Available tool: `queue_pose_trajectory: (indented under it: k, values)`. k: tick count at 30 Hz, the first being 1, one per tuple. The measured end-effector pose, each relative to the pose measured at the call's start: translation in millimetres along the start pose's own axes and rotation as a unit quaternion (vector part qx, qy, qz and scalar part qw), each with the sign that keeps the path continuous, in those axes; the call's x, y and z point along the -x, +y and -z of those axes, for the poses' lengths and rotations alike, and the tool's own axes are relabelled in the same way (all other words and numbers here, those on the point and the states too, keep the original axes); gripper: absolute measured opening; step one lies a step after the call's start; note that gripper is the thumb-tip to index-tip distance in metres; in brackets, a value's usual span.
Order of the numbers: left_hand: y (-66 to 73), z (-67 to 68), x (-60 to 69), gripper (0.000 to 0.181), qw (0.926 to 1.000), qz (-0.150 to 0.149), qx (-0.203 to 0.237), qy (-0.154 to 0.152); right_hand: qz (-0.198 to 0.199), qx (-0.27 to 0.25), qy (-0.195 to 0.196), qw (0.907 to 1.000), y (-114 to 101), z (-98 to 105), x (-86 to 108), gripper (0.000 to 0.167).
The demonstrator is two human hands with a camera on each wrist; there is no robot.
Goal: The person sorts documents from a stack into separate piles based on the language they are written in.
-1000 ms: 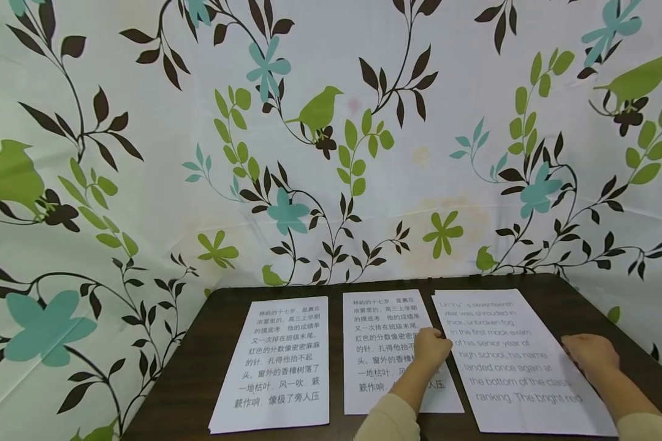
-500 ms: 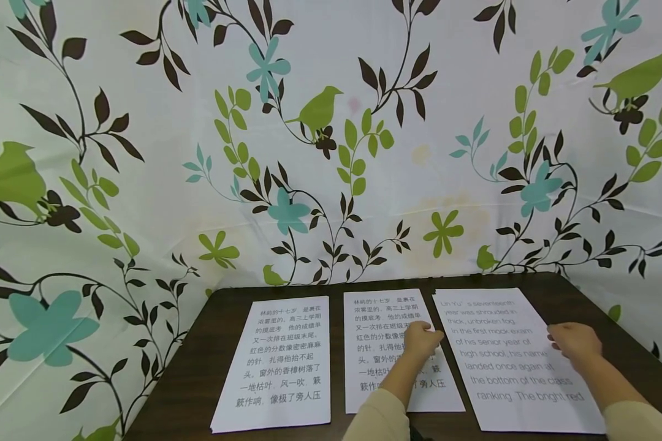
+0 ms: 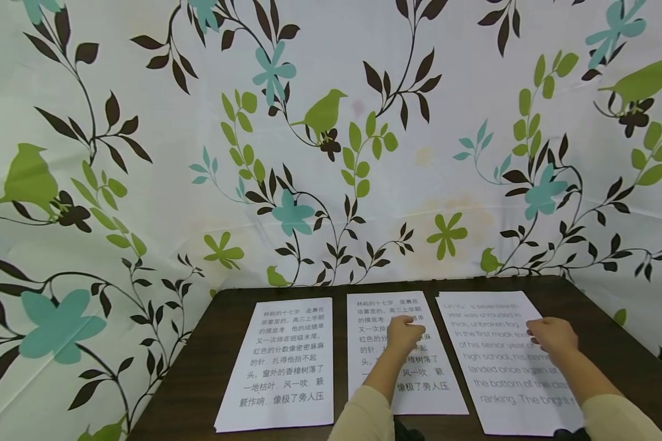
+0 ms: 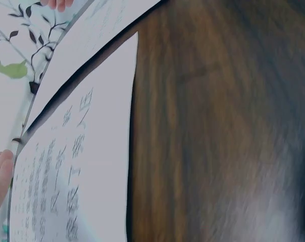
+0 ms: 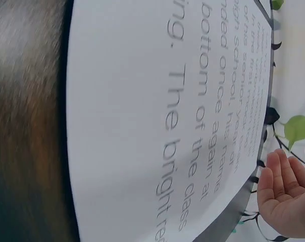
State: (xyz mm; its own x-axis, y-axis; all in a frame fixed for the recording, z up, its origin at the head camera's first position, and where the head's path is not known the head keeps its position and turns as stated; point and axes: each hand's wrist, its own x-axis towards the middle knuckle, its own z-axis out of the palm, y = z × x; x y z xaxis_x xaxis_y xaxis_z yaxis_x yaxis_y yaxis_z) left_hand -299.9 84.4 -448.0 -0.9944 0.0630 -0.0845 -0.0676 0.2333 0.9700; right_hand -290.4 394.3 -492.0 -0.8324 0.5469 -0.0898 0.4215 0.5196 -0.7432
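My left hand [image 3: 404,335] hovers above the middle stack of printed paper [image 3: 430,401], fingers loosely bent and nothing held. Only its fingertips [image 4: 2,174] show in the left wrist view. Over the upper right part of the English-text paper [image 3: 499,407] is my right hand [image 3: 554,335], also holding nothing. The right wrist view shows its relaxed, slightly bent fingers [image 5: 278,176] beyond the English paper [image 5: 122,126]. Both hands seem raised a little off the sheets, though exact contact cannot be told.
A third stack of Chinese-text paper [image 3: 287,367] lies at the left of the dark wooden table [image 3: 187,373]. Narrow strips of tabletop separate the three stacks. Behind the table hangs a white cloth [image 3: 320,55] patterned with leaves, birds and flowers.
Both hands have moved leftward and slightly up: the left from the middle paper's right edge to over its text, the right from the English paper's right edge to over that paper.
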Motion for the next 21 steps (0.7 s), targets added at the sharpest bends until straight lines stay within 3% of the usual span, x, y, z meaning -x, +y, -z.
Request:
queue_pose_trajectory:
  k: [3,6,15,21]
  values:
    - [-0.7,10.2,-2.6,0.04,1.0,0.005,-0.004,0.005,0.013,0.004,0.008,0.9999,11,-13,-16.6,0.052]
    - [-0.6,20.0,-4.0,0.042,0.9999,0.007,-0.011,0.009,0.023,0.001,0.006,0.9997,9,-20,-20.9,0.053]
    - [-3.1,43.1,-9.2,0.041,0.9975,-0.006,-0.04,0.058,0.026,-0.009,-0.014,0.9995,-11,-39,-10.3,0.05]
    - [-5.9,59.0,-11.7,0.041,0.9953,0.004,-0.041,0.087,0.023,-0.018,-0.031,0.9991,-26,-53,-2.0,0.048]
